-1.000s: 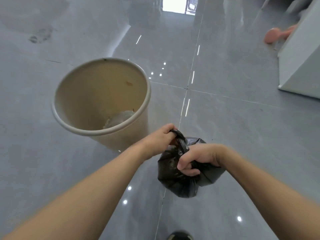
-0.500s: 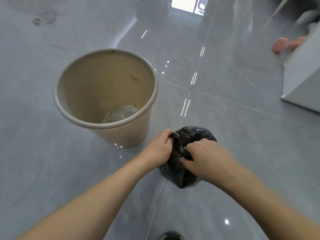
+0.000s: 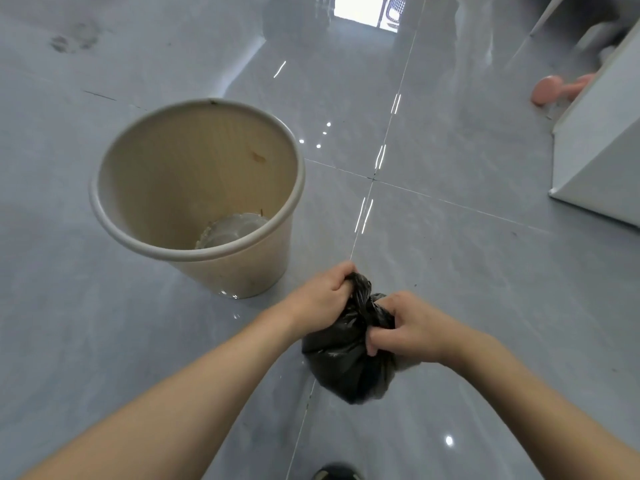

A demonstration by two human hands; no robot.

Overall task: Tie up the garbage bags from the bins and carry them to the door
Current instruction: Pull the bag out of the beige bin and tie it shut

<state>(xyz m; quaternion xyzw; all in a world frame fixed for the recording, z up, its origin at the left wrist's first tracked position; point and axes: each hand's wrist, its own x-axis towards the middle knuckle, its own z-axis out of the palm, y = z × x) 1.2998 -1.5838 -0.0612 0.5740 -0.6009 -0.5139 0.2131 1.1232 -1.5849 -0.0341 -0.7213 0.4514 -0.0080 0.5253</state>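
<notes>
Black plastic, gathered and twisted at the neck, is noted on the garbage bag, which is held clear of the grey tiled floor, in front of the person and just beside the beige bin. The left hand is clenched round the twisted top of the bag; the right hand is pinched into the plastic lower on the neck, the two hands being close together with the neck between them. The bag is judged to be out of the bin, which is seen unlined, with a pale object lying at its bottom. Tying is judged to be in progress; a finished knot cannot be confirmed. Carrying to the door is not yet done, and no door can be identified with certainty. Other bins are not in view.
</notes>
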